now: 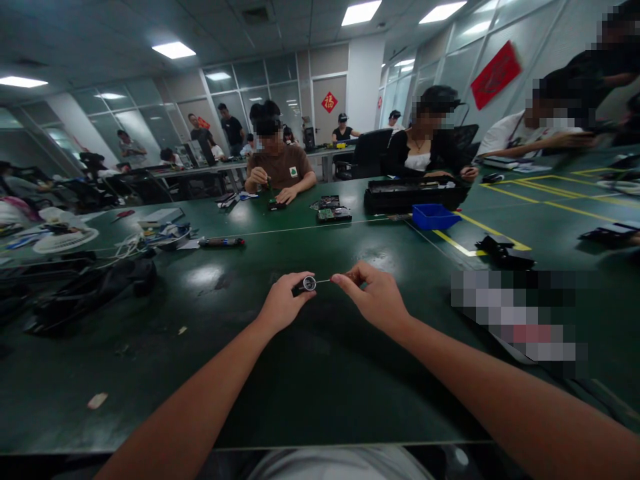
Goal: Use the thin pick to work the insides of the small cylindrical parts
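Observation:
My left hand (281, 305) is closed round a small dark cylinder (309, 284) whose round, silvery end faces me. It looks like a flashlight head, but the rest is hidden by my fingers. Between the thumb and fingers of my right hand (381, 297) is a thin, light-coloured rod (324, 281). The rod runs left to the cylinder's rim; whether it goes inside or only touches, I cannot tell. Both hands are held over the near middle of the green table (310, 387).
A blue tray (434, 217) and a long black housing (416, 195) stand ahead on the right. Circuit parts (334, 213) lie further off. At left are black casings (95, 287) and a dark cylindrical tool (222, 242). Across the table a person (281, 163) works on a small part.

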`<state>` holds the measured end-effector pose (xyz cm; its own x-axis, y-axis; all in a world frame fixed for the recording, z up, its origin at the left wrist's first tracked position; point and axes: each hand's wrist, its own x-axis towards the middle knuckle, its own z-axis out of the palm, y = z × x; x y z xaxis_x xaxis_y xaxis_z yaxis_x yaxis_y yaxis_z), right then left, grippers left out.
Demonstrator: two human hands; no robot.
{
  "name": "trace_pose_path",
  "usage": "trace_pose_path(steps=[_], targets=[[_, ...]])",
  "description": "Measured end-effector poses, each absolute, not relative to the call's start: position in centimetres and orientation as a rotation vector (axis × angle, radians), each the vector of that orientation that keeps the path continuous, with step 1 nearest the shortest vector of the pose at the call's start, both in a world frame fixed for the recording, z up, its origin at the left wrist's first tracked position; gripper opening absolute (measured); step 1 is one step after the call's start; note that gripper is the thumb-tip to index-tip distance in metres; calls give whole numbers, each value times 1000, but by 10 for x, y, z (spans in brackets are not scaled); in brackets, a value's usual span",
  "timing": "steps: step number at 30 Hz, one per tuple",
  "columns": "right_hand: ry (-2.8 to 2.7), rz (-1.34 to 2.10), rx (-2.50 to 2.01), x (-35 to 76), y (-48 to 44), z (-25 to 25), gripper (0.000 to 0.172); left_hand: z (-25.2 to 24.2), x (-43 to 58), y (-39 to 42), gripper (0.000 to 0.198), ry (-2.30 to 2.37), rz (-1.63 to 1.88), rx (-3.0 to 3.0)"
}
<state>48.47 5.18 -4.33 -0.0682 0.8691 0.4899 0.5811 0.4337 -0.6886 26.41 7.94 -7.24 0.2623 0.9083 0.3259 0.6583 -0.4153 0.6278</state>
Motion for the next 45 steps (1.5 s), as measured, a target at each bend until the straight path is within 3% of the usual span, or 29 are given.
trace_pose_path(steps=[5, 8, 12, 16, 25, 30, 38, 45], targets=[[-1817, 487, -1129, 485, 51, -42, 16, -71, 264, 79, 38, 1414, 919, 2213], [-1861, 509, -1103, 485, 51, -41, 17, -71, 265, 78, 38, 1401, 912, 2235], [-1857, 481, -1208, 485, 53, -43, 31, -70, 266, 76, 39, 1393, 912, 2248], [-1851, 447, -1167, 484, 53, -44, 24, -68, 267, 76, 37, 1382, 908, 2256], [-1822, 501, -1163, 485, 54, -46, 27, -72, 267, 77, 38, 1358, 906, 2268], [-1574, 746, -1074, 482, 60, -50, 20, -70, 268, 77, 36, 1427, 897, 2260], [-1077, 1352, -978, 491, 85, -61, 30, -64, 267, 75, 34, 1345, 873, 2414], [-1253, 1026, -1004, 488, 81, -62, 28, -64, 268, 77, 36, 1414, 902, 2375]])
